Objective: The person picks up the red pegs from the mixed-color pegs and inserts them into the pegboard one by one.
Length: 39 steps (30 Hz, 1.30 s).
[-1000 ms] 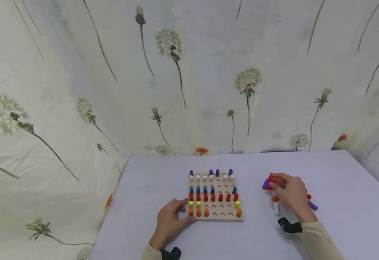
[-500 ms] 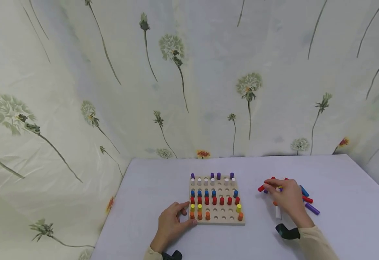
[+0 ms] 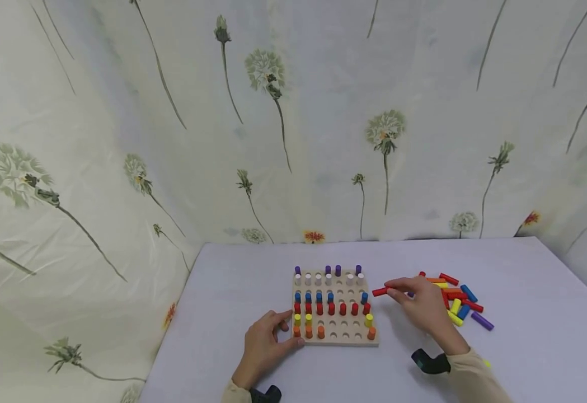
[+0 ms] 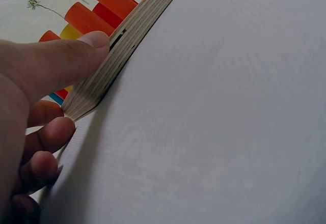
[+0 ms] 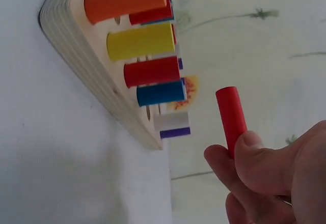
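Observation:
A square wooden pegboard point(image 3: 344, 339) lies on the table with rows of purple, white, blue, red, yellow and orange pegs standing in it. My left hand point(image 3: 267, 342) holds the board's near left corner, thumb on the front edge point(image 4: 97, 40), fingers along the left side. My right hand point(image 3: 419, 305) pinches a red peg point(image 3: 380, 291) by one end, just right of the board's right edge and above the table. In the right wrist view the red peg point(image 5: 232, 117) sticks out from my fingertips toward the board point(image 5: 76, 56).
A pile of loose pegs point(image 3: 456, 296) in red, yellow, blue, orange and purple lies on the table to the right of my right hand. A dandelion-print cloth point(image 3: 273, 112) hangs behind and to the left of the lavender table point(image 3: 525, 313).
My right hand left the loose pile and moved left toward the board with a red peg pinched in it. The pile is now uncovered. My left hand stayed on the board's corner.

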Each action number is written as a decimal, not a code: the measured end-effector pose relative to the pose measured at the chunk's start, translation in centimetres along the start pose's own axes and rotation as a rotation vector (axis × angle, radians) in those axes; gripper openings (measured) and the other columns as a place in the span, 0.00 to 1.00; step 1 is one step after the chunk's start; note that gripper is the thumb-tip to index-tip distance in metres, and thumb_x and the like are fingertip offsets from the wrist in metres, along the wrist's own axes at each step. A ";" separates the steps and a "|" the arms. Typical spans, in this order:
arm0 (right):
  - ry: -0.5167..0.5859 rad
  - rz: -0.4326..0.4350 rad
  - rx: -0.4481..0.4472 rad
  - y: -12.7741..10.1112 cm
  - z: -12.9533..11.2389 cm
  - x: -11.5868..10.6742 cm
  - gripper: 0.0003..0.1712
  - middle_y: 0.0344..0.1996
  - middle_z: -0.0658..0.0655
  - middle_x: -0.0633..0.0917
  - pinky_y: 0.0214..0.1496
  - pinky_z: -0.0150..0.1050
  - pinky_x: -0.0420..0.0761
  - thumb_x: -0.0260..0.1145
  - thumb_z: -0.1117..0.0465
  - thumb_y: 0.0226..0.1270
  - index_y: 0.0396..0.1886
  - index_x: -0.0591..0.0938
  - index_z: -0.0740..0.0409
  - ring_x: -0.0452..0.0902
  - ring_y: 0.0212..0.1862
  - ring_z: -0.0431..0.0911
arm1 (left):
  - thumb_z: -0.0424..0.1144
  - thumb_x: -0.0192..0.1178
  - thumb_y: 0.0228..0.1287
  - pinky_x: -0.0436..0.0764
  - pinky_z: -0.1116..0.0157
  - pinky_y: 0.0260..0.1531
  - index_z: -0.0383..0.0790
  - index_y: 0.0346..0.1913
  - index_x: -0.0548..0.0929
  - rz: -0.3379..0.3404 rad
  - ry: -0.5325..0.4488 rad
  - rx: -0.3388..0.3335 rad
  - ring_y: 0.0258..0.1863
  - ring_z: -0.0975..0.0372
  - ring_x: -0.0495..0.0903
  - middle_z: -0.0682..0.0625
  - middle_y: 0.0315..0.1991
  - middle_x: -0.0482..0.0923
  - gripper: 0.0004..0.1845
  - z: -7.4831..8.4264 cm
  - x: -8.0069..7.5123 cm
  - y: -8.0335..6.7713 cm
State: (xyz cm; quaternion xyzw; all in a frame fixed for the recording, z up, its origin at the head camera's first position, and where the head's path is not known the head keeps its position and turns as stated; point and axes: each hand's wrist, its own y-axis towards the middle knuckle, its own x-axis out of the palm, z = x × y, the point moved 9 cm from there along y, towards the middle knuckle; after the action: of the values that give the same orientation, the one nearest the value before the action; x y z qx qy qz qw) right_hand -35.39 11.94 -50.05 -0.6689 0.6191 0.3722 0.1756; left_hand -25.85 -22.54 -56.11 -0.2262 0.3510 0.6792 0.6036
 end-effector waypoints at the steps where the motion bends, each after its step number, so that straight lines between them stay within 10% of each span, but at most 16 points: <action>1: 0.004 0.003 -0.007 0.0 -0.4 0.2 0.12 0.44 0.58 0.91 0.43 0.41 0.76 0.73 0.61 0.72 0.52 0.92 0.54 0.79 0.49 0.54 | 0.61 0.80 0.53 0.63 0.73 0.26 0.47 0.61 0.89 0.000 0.001 -0.003 0.24 0.73 0.66 0.61 0.33 0.78 0.35 -0.1 -0.1 0.0; 11: 0.055 0.059 -0.032 0.1 -2.6 2.2 0.11 0.41 0.58 0.89 0.44 0.44 0.72 0.76 0.59 0.70 0.49 0.93 0.54 0.75 0.50 0.55 | 0.61 0.80 0.53 0.63 0.73 0.26 0.47 0.62 0.89 -0.008 0.018 -0.005 0.25 0.72 0.65 0.62 0.32 0.77 0.35 -0.5 -0.3 0.0; 39: 0.192 -0.163 -0.120 5.1 -8.9 11.0 0.05 0.35 0.46 0.91 0.38 0.38 0.73 0.77 0.61 0.67 0.39 0.95 0.46 0.76 0.39 0.46 | 0.59 0.81 0.53 0.61 0.73 0.25 0.48 0.62 0.89 -0.011 -0.005 0.016 0.23 0.74 0.64 0.60 0.34 0.79 0.34 -0.6 -0.1 0.4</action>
State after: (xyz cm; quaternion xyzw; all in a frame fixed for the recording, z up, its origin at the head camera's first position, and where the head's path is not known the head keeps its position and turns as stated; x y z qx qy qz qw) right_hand -38.32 -2.80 -50.92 -0.7588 0.5534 0.3271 0.1048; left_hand -26.31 -23.06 -56.35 -0.2217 0.3536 0.6736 0.6100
